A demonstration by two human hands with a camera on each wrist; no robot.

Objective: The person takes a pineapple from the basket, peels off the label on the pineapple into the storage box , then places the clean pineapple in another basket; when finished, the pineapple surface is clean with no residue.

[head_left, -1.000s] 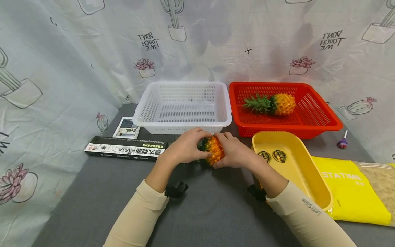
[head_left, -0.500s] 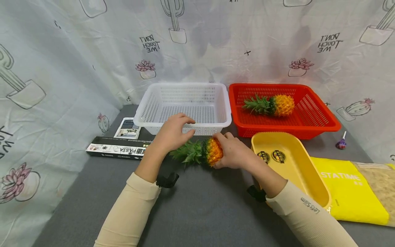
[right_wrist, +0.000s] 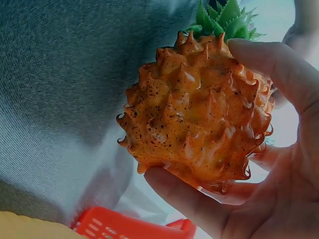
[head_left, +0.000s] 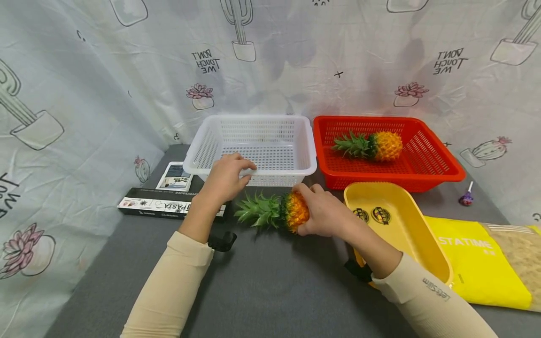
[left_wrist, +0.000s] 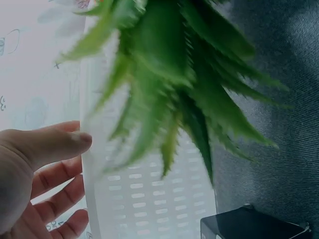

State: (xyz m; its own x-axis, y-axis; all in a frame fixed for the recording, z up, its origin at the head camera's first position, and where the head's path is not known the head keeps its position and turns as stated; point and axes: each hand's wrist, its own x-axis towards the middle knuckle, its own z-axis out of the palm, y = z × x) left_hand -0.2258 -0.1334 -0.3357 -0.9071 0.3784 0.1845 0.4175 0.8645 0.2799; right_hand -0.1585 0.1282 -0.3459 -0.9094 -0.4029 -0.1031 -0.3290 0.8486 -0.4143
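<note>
A toy-like pineapple (head_left: 297, 212) with spiky green leaves lies sideways above the grey table, its leaves pointing left. My right hand (head_left: 322, 212) grips its orange body from the right; in the right wrist view, thumb and fingers curve round the knobbly fruit (right_wrist: 194, 114). My left hand (head_left: 226, 177) is off the pineapple, at the front rim of the white basket (head_left: 249, 176), with fingers loosely bent and nothing held. In the left wrist view its thumb and fingers lie by the basket's rim; whether they touch it I cannot tell. The leaves (left_wrist: 164, 74) hang close by.
A red basket (head_left: 427, 176) at the back right bears another pineapple (head_left: 386, 145). In front stand a yellow tray (head_left: 397, 225) and a yellow bag (head_left: 477, 263). A lollipop (head_left: 467, 197) lies far right. At left are a black pasta box (head_left: 152, 206) and a white packet (head_left: 175, 176).
My left hand has let go of the pineapple and moved left toward the white basket's front. My right hand keeps its hold, having shifted slightly right and nearer me with the pineapple.
</note>
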